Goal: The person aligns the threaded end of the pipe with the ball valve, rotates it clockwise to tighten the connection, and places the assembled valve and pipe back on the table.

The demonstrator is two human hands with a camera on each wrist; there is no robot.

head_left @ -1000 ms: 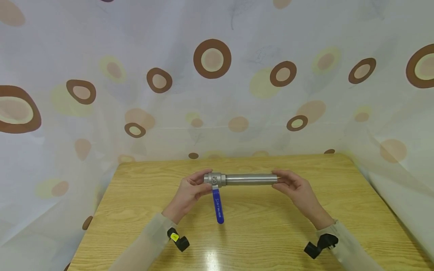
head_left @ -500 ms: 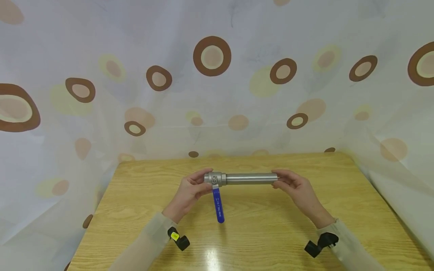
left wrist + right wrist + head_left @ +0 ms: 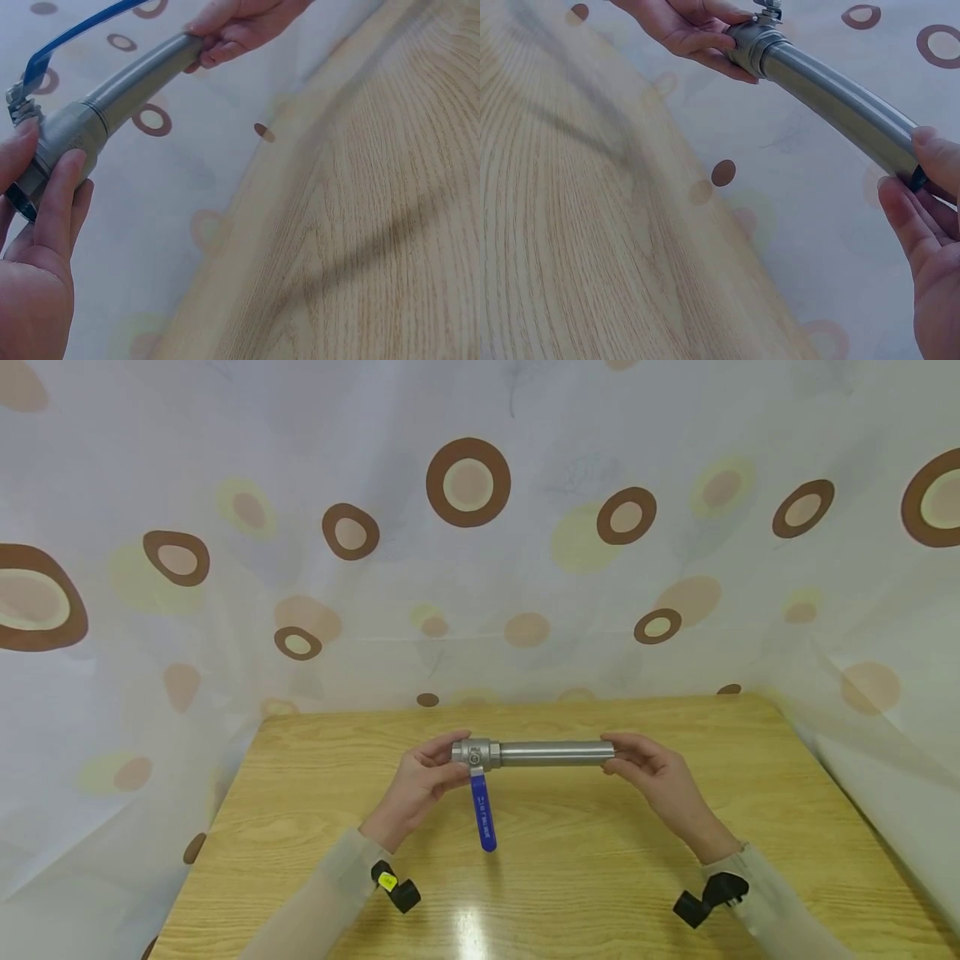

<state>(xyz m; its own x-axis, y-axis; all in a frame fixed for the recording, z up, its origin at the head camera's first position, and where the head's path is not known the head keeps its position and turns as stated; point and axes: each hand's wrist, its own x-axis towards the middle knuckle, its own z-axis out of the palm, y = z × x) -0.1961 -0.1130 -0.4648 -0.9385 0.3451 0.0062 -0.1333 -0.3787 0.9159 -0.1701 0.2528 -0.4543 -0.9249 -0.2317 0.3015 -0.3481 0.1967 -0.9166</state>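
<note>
A steel ball valve [image 3: 477,754] with a blue lever handle [image 3: 483,814] is joined to a straight metal pipe [image 3: 555,753]. My left hand [image 3: 416,789] grips the valve body between thumb and fingers at its left end. At the pipe's far right end, my right hand [image 3: 663,785] pinches the rim with thumb and fingertips. Held level between both hands, the piece is above the table, and its shadow falls on the wood in the left wrist view. The blue handle points toward me, slanting slightly right. Part of the valve's open end [image 3: 22,201] shows in the left wrist view.
Beneath the hands lies a wood-grain table [image 3: 600,893]. Behind it and at both sides hangs a pale sheet [image 3: 480,577] printed with brown and yellow circles. Each wrist wears a small black camera mount, one on the left [image 3: 396,887] and one on the right [image 3: 710,900].
The head view has tilted very slightly, so the scene sits a little higher. Both hands keep the same hold on the valve and pipe.
</note>
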